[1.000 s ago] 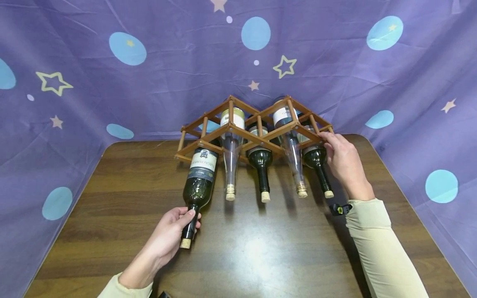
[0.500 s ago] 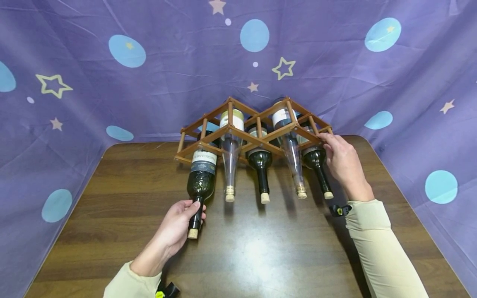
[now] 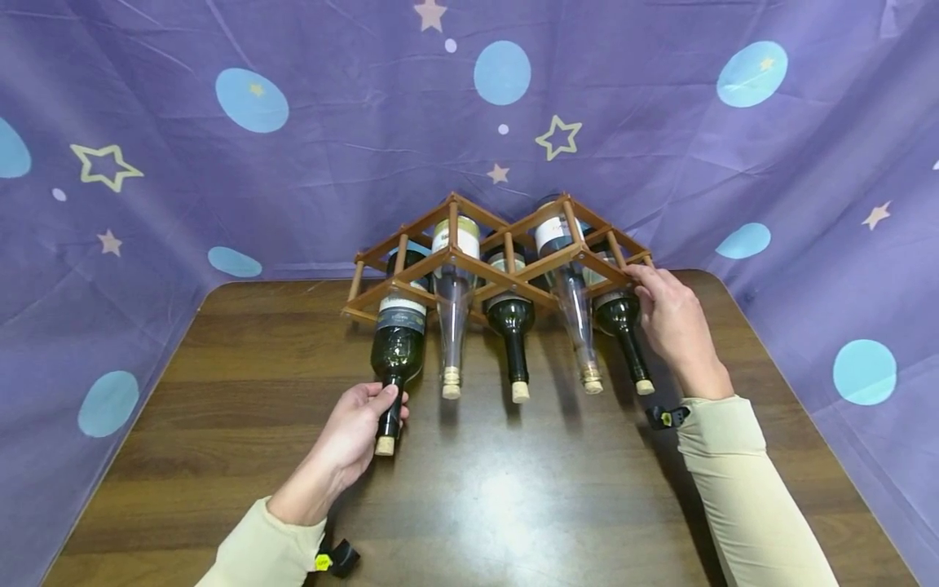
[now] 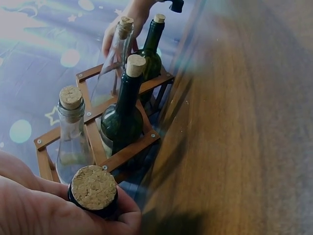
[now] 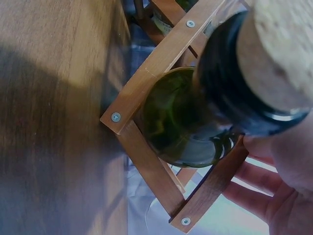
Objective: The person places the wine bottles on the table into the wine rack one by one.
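Note:
My left hand point(image 3: 352, 432) pinches the neck of a dark green wine bottle point(image 3: 399, 346), thumb on top. Its base end lies inside the leftmost opening of a zigzag wooden wine rack point(image 3: 484, 270), with the neck pointing toward me. Seen from the left wrist, the bottle's cork point(image 4: 94, 187) faces the camera and the fingers wrap the neck just below it. At the rack's right end, my right hand point(image 3: 675, 326) holds the wooden frame with its fingertips, beside another green bottle point(image 3: 618, 314). In the right wrist view, fingers point(image 5: 254, 178) reach behind a slat.
Two clear corked bottles point(image 3: 453, 318) and a middle green bottle point(image 3: 511, 314) also lie in the rack. The rack stands at the back of a brown wooden table point(image 3: 257, 391), close to a purple star-patterned cloth point(image 3: 330, 163).
My left hand has moved the green bottle away from me and slightly right, so more of it sits inside the rack. The right hand has stayed at the rack's right end.

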`<act>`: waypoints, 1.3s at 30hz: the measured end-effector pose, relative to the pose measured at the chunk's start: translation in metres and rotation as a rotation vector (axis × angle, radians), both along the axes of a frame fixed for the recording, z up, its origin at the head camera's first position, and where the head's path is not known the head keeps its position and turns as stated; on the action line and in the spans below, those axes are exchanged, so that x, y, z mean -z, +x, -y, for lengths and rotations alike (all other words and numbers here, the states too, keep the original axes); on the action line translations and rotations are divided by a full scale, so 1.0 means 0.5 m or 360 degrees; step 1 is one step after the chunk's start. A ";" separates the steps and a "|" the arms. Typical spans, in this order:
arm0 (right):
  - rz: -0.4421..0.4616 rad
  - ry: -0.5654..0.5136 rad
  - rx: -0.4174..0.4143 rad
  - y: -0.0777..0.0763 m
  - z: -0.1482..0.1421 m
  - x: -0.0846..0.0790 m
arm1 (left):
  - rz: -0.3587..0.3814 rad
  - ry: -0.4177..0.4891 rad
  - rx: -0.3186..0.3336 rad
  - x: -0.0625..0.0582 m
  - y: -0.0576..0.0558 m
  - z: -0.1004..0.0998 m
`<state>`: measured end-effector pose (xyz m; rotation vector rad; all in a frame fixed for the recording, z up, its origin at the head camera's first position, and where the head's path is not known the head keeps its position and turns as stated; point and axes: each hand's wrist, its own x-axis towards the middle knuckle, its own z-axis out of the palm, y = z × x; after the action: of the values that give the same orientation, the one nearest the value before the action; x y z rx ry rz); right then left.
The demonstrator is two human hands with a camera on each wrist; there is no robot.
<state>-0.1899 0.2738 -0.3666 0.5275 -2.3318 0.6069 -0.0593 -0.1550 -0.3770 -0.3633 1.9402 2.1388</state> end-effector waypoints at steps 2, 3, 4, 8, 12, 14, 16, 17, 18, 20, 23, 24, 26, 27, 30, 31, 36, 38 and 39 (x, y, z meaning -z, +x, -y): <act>0.0001 -0.0002 0.0002 0.000 0.000 0.001 | 0.0000 0.0003 0.0002 -0.002 -0.004 0.000; 0.0001 -0.0006 0.0001 0.000 0.000 0.001 | -0.0002 0.0003 0.0006 -0.003 -0.006 0.001; 0.0000 -0.0009 0.0000 0.000 0.000 0.001 | -0.0001 0.0005 0.0008 -0.003 -0.009 0.001; -0.0006 -0.0013 0.0005 0.000 -0.001 0.003 | 0.0011 0.0021 0.0028 -0.006 -0.019 0.001; -0.0017 -0.0005 0.0005 -0.001 -0.002 0.003 | 0.0018 0.0030 0.0042 -0.011 -0.029 0.001; -0.0018 -0.0005 0.0002 -0.001 -0.004 0.004 | 0.0015 0.0027 0.0045 -0.013 -0.034 0.001; -0.0016 -0.0007 0.0001 -0.001 -0.004 0.004 | 0.0015 0.0022 0.0047 -0.015 -0.039 0.000; -0.0012 -0.0008 0.0001 -0.001 -0.004 0.004 | 0.0011 0.0023 0.0045 -0.015 -0.042 0.000; -0.0009 -0.0009 0.0000 0.000 -0.004 0.004 | 0.0012 0.0021 0.0044 -0.016 -0.044 0.001; -0.0004 -0.0005 -0.0002 0.001 -0.003 0.004 | 0.0014 0.0017 0.0045 -0.017 -0.050 0.002; -0.0003 0.0004 0.0001 0.001 -0.003 0.004 | 0.0014 0.0023 0.0046 -0.017 -0.058 0.003; -0.0004 0.0005 0.0001 0.001 -0.003 0.005 | 0.0011 0.0025 0.0048 -0.017 -0.061 0.004; -0.0007 0.0008 0.0001 0.000 -0.002 0.006 | 0.0011 0.0037 0.0046 -0.016 -0.067 0.004; -0.0009 0.0006 0.0001 0.000 -0.002 0.006 | 0.0010 0.0042 0.0048 -0.016 -0.069 0.004; -0.0013 0.0011 -0.0002 -0.001 -0.003 0.006 | 0.0024 0.0056 0.0054 -0.016 -0.076 0.003; -0.0011 0.0011 -0.0002 0.000 -0.003 0.007 | 0.0031 0.0060 0.0055 -0.016 -0.078 0.004; -0.0011 0.0017 -0.0005 -0.002 -0.005 0.006 | 0.0030 0.0074 0.0073 -0.015 -0.090 0.006; -0.0014 0.0017 -0.0010 -0.003 -0.005 0.007 | 0.0030 0.0085 0.0071 -0.014 -0.095 0.006; -0.0015 0.0017 -0.0013 -0.004 -0.005 0.008 | 0.0032 0.0091 0.0066 -0.014 -0.097 0.006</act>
<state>-0.1918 0.2765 -0.3708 0.5443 -2.3262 0.5947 -0.1077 -0.1582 -0.3700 -0.3299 1.8546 2.1509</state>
